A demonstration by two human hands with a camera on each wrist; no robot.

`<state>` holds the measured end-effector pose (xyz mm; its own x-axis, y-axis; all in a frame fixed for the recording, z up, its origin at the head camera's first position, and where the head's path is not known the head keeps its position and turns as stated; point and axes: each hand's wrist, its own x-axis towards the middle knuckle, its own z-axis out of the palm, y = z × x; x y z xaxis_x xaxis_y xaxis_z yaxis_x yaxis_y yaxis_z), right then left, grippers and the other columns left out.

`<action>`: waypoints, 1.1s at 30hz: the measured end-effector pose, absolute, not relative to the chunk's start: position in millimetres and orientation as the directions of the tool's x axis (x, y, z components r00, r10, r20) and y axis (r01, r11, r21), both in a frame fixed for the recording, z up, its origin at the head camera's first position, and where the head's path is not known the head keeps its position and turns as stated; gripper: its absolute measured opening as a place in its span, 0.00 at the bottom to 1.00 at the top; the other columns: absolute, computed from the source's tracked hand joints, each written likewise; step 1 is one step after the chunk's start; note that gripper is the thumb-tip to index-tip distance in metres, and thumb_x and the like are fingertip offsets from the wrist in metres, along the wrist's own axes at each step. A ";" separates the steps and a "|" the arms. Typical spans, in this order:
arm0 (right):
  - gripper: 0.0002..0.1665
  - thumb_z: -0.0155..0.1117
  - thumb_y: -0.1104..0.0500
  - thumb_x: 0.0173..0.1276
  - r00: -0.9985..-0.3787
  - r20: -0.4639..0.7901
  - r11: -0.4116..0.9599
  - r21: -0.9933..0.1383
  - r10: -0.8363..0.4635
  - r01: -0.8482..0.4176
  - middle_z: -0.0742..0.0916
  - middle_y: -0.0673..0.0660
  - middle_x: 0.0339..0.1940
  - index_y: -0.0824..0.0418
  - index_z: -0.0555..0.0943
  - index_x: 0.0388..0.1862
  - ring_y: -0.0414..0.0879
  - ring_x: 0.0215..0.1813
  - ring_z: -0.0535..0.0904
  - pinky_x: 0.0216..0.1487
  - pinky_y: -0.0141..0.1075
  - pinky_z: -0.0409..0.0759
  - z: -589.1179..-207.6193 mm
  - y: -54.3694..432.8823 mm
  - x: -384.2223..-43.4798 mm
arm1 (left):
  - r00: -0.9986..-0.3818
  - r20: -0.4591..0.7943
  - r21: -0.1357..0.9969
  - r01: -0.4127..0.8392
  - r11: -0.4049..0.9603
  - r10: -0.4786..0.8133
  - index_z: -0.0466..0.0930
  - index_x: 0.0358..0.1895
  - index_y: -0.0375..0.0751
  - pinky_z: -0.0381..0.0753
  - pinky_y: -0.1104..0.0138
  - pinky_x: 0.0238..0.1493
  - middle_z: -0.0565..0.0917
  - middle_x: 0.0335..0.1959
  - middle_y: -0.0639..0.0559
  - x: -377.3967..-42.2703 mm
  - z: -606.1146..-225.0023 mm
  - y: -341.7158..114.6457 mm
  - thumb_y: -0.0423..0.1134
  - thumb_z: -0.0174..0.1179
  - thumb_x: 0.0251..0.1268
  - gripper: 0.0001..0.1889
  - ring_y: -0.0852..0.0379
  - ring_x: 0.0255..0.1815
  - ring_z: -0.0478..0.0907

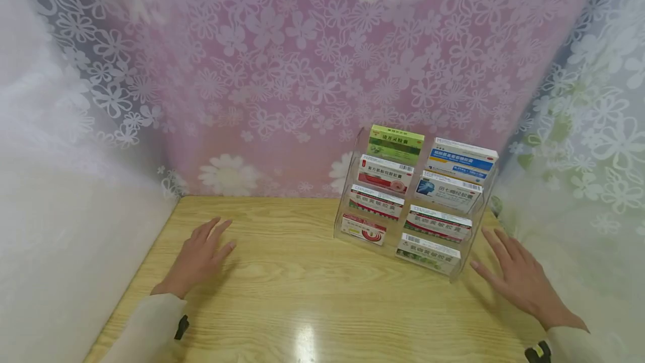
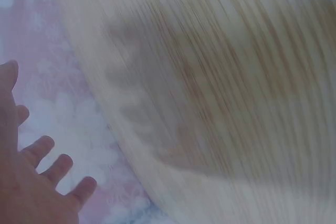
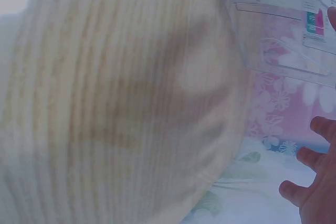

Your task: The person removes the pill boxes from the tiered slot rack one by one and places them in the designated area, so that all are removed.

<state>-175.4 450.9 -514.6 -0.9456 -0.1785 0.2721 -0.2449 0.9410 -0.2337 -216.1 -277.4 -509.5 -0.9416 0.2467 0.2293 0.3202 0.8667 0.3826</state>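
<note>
A clear plastic display rack (image 1: 398, 234) stands at the right of the wooden table, holding several medicine boxes in two columns of tiers. At its top are a green box (image 1: 396, 143) and a blue-and-white box (image 1: 461, 162); red-and-white boxes such as this medicine box (image 1: 385, 175) sit lower. My right hand (image 1: 521, 276) hovers just right of the rack's lower corner, fingers spread and holding nothing. Over the left part of the table is my left hand (image 1: 199, 256), its fingers extended and grasping nothing. In the right wrist view, the rack's clear edge (image 3: 294, 69) shows near the right fingers.
The wood-grain table (image 1: 282, 284) ends at a pink flowered curtain (image 1: 282, 99) behind. White sheeting (image 1: 75, 195) closes the left side, and a flowered translucent curtain (image 1: 589, 184) hangs close on the right.
</note>
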 end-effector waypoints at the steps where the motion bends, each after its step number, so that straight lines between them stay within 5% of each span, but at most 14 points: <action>1: 0.55 0.67 0.41 0.80 -0.941 0.285 0.938 -0.237 -0.181 -0.252 0.63 0.77 0.86 0.53 0.50 0.93 0.83 0.78 0.62 0.73 0.78 0.60 -513.2 450.9 -176.4 | -0.940 0.229 0.395 0.325 0.859 0.251 0.64 0.85 0.42 0.64 0.20 0.68 0.62 0.85 0.30 -217.5 -510.2 -273.4 0.49 0.61 0.85 0.34 0.22 0.81 0.60; 9: 0.55 0.66 0.41 0.81 -0.954 0.264 0.927 -0.304 -0.141 -0.221 0.55 0.69 0.91 0.49 0.46 0.94 0.82 0.82 0.57 0.60 0.84 0.64 -498.3 441.6 -178.5 | -0.910 0.279 0.456 0.406 0.792 0.306 0.66 0.84 0.40 0.69 0.27 0.73 0.64 0.84 0.31 -228.0 -507.2 -236.8 0.46 0.63 0.84 0.33 0.25 0.81 0.63; 15: 0.56 0.65 0.45 0.83 -0.952 0.282 0.890 -0.395 -0.120 -0.229 0.56 0.74 0.90 0.50 0.42 0.94 0.85 0.81 0.55 0.64 0.87 0.59 -489.1 432.7 -180.5 | -0.919 0.227 0.520 0.394 0.758 0.323 0.66 0.84 0.45 0.74 0.31 0.73 0.60 0.87 0.36 -238.8 -493.6 -207.4 0.49 0.60 0.86 0.32 0.31 0.83 0.63; 18: 0.57 0.66 0.49 0.83 -0.941 0.317 0.861 -0.439 -0.118 -0.256 0.55 0.72 0.91 0.47 0.39 0.94 0.82 0.83 0.55 0.68 0.79 0.67 -484.6 428.6 -183.5 | -0.916 0.209 0.542 0.400 0.739 0.343 0.69 0.83 0.44 0.76 0.33 0.73 0.60 0.88 0.39 -245.4 -488.0 -192.5 0.50 0.59 0.87 0.30 0.33 0.83 0.66; 22: 0.58 0.67 0.53 0.83 -0.929 0.351 0.826 -0.484 -0.121 -0.290 0.52 0.68 0.92 0.46 0.39 0.94 0.80 0.81 0.60 0.59 0.72 0.79 -478.4 421.7 -187.3 | -0.898 0.221 0.543 0.438 0.716 0.381 0.72 0.81 0.44 0.78 0.37 0.72 0.60 0.88 0.41 -254.9 -484.9 -171.3 0.51 0.59 0.87 0.28 0.36 0.82 0.68; 25: 0.57 0.67 0.56 0.83 -0.924 0.357 0.793 -0.521 -0.135 -0.317 0.52 0.69 0.92 0.48 0.40 0.94 0.81 0.77 0.64 0.58 0.73 0.78 -475.8 415.4 -190.2 | -0.888 0.222 0.554 0.454 0.698 0.402 0.72 0.81 0.46 0.78 0.38 0.73 0.59 0.88 0.42 -260.0 -482.5 -154.7 0.51 0.59 0.87 0.28 0.37 0.82 0.67; 28: 0.57 0.67 0.58 0.82 -0.923 0.356 0.768 -0.548 -0.143 -0.331 0.53 0.69 0.91 0.49 0.42 0.94 0.81 0.74 0.66 0.56 0.66 0.86 -474.2 409.7 -192.8 | -0.883 0.207 0.572 0.458 0.680 0.421 0.72 0.81 0.48 0.76 0.38 0.75 0.59 0.89 0.44 -262.9 -477.6 -137.8 0.52 0.58 0.87 0.27 0.39 0.84 0.66; 30: 0.57 0.68 0.59 0.82 -0.925 0.353 0.749 -0.571 -0.144 -0.335 0.52 0.70 0.91 0.49 0.42 0.94 0.81 0.74 0.66 0.55 0.48 0.92 -474.0 406.8 -194.4 | -0.880 0.194 0.579 0.460 0.673 0.434 0.71 0.82 0.49 0.73 0.39 0.79 0.59 0.89 0.45 -264.6 -474.1 -126.0 0.52 0.58 0.87 0.28 0.39 0.85 0.64; 33: 0.57 0.68 0.58 0.82 -0.929 0.339 0.734 -0.593 -0.146 -0.332 0.51 0.71 0.91 0.48 0.42 0.94 0.81 0.73 0.67 0.52 0.22 0.85 -473.9 403.8 -195.1 | -0.865 0.193 0.572 0.482 0.663 0.462 0.70 0.82 0.49 0.70 0.41 0.82 0.61 0.88 0.45 -268.7 -472.4 -107.8 0.52 0.57 0.88 0.28 0.41 0.87 0.62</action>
